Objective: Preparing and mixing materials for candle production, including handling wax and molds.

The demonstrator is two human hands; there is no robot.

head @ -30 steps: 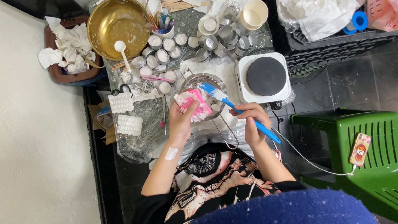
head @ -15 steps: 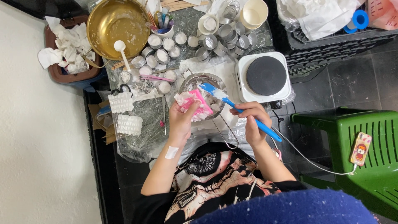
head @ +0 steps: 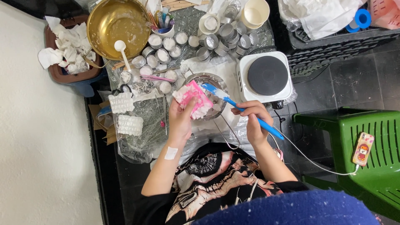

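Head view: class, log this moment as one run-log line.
left hand: holds pink mould | right hand: holds blue spatula | spatula tip over metal pot

Evenly and brightly lit from above, soft shadows only; glare on the brass bowl [head: 117, 26] (and the foil cups); sharp centre, slightly blurred bottom edge.

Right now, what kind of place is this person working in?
Likely a home candle-making corner set up on a tiled floor: rows of small round metal cups filled with white wax, a white single-burner electric hotplate, and a pink wax-caked mould.
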